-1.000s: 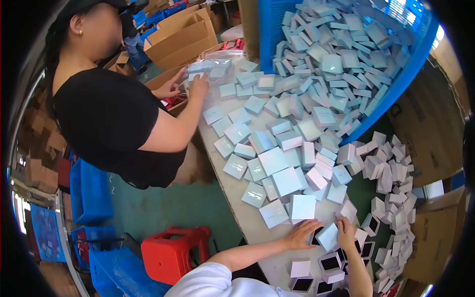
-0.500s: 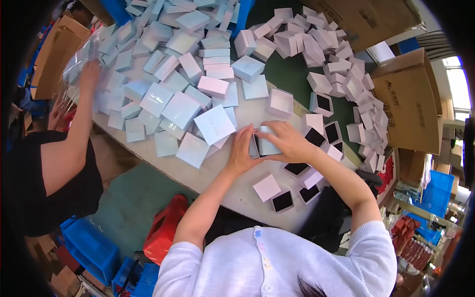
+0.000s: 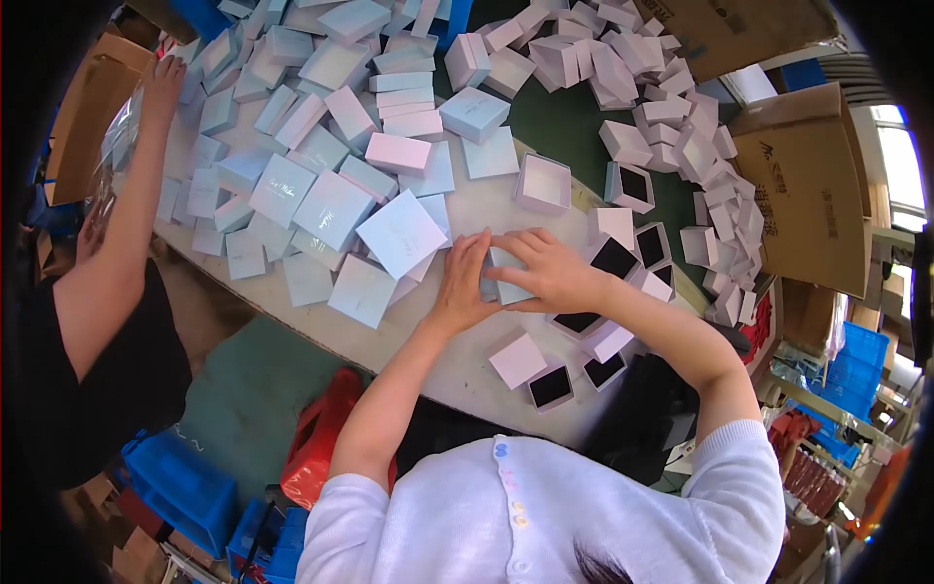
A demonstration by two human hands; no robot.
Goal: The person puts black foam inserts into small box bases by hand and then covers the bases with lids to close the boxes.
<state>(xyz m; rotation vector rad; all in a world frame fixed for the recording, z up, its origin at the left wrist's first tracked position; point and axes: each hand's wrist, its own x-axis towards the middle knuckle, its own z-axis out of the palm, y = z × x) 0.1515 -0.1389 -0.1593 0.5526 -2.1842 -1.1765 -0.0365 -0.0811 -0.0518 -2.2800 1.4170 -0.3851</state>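
Observation:
Between my two hands is a small gift box [image 3: 502,260] with a pale blue lid, held just above or on the table; the fingers hide much of it. My left hand [image 3: 463,289] presses along its left side with the fingers straight and together. From the right, my right hand [image 3: 553,272] curls over the lid, thumb at the near edge. Just left lies a pale blue lid [image 3: 401,235] with silvery lettering. Near my right hand are open box bases with black inserts, one black insert [image 3: 552,387] close to the front edge beside a pinkish box part [image 3: 517,358].
Pale blue and pink lids [image 3: 287,187] are heaped across the left of the table [image 3: 457,375]. Pale pink box parts [image 3: 696,151] pile up at the right. A cardboard carton [image 3: 803,190] stands beyond. At far left, a co-worker's arm [image 3: 131,200] reaches over the table.
The dark inside of the box showed beside the lid before; now the lid covers more of it. The view has shifted slightly. The co-worker's hand has moved up and left.

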